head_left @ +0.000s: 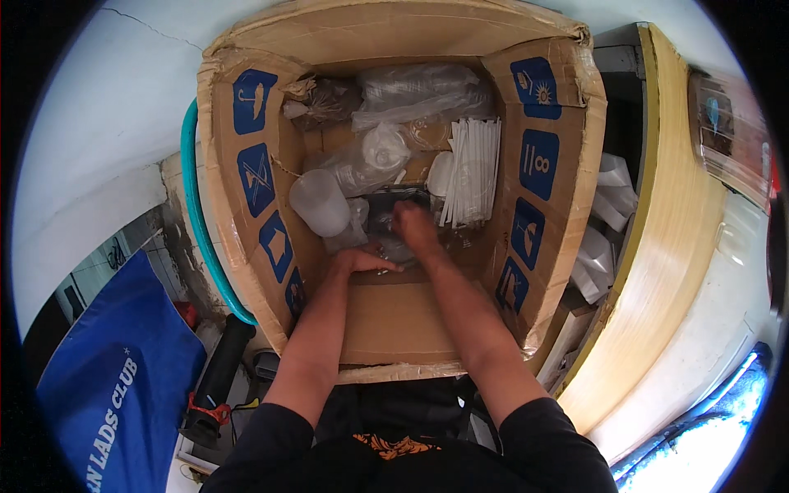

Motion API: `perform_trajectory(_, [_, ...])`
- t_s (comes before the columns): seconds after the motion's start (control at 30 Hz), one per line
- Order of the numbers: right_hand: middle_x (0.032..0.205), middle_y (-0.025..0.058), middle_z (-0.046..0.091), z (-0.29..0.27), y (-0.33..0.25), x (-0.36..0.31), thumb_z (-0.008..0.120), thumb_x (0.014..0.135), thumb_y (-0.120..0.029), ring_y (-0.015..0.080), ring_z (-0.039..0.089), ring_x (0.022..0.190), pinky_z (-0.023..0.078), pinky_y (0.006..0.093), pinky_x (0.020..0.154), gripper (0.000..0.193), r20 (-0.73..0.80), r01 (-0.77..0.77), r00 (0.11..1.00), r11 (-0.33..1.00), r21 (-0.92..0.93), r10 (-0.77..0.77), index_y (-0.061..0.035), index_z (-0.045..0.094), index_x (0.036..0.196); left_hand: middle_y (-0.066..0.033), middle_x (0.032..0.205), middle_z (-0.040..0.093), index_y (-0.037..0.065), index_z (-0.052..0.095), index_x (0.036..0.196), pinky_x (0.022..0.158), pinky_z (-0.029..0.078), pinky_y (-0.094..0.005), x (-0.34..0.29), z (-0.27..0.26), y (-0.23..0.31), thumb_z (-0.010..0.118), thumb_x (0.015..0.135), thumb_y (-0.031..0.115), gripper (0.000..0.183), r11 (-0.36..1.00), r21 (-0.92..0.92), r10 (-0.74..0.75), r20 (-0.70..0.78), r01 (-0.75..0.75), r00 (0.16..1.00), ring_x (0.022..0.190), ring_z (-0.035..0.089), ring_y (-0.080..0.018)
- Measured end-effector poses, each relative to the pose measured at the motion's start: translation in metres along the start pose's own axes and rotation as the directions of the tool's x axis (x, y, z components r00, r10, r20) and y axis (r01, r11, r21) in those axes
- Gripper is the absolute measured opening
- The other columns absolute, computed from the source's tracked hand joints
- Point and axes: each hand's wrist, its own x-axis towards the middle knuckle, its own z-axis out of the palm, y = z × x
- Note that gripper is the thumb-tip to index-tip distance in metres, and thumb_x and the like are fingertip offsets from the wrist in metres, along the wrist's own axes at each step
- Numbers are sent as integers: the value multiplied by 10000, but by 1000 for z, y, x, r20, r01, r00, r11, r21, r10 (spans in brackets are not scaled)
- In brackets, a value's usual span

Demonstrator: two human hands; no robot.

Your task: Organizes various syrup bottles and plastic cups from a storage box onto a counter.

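Note:
Both my arms reach down into a large open cardboard box [386, 320]. My left hand [366, 260] is low in the box with its fingers stretched to the right, beside crumpled clear plastic [393, 246]. Over a dark grey, plastic-covered patch, my right hand [415, 226] is closed with curled fingers; what they grip is hidden. A translucent plastic cup [319, 202] leans to the left of my hands. To the right lies a bundle of white straws [472, 172], with a round whitish lid [440, 174] beside it. A clear bag of cups [362, 167] rests just beyond.
Farther back in the box are clear-wrapped stacked cups [421, 92] and a brownish plastic bag [327, 103]. A teal hose [191, 214] curves along the box's left side. White packets [596, 263] and a wooden panel [657, 238] stand right; a blue banner [119, 370] hangs left.

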Motion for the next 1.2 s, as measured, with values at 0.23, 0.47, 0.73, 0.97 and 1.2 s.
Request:
perform_trajectory(0.23, [813, 154, 692, -51, 34, -9, 742, 745, -58, 297, 688, 764, 534, 393, 690, 168, -76, -255, 956, 931, 262, 283, -22, 647, 878, -228, 1396, 438, -43, 294, 1401, 1103, 333, -375, -12, 2, 18, 780, 575, 721, 1225, 986, -119, 92, -218, -121, 972, 1330, 415, -311])
perform_trajectory(0.47, [825, 147, 699, -50, 61, -19, 739, 747, -92, 298, 685, 783, 525, 396, 702, 152, -90, -325, 913, 845, 425, 397, -18, 660, 854, -131, 1154, 499, 5, 312, 1314, 835, 492, -334, -8, -3, 39, 832, 675, 548, 986, 731, -527, 133, -513, -434, 848, 1009, 551, -197])
perform_trajectory(0.73, [765, 99, 674, -45, 52, -18, 713, 771, -30, 172, 651, 707, 526, 326, 670, 167, -83, -337, 914, 857, 391, 398, -10, 585, 876, -118, 1142, 512, 58, 305, 1286, 767, 505, -341, 0, -4, 33, 817, 735, 486, 866, 508, -690, 94, -550, -515, 830, 936, 624, -219])
perform_trajectory(0.97, [811, 127, 621, -48, 43, -15, 689, 749, 18, 256, 627, 756, 499, 371, 705, 184, -164, -184, 941, 855, 485, 296, -2, 539, 854, -150, 1189, 509, 43, 271, 1327, 820, 507, -363, -7, -6, 34, 766, 790, 492, 857, 436, -755, 66, -516, -490, 854, 961, 644, -231])
perform_trajectory(1.2, [782, 85, 637, -48, 33, -12, 690, 760, 46, 186, 620, 735, 530, 329, 660, 190, -176, -170, 948, 888, 428, 266, -7, 525, 837, -169, 1235, 498, 20, 255, 1358, 795, 525, -395, -7, -6, 20, 731, 787, 575, 927, 508, -705, 49, -550, -495, 834, 966, 646, -239])
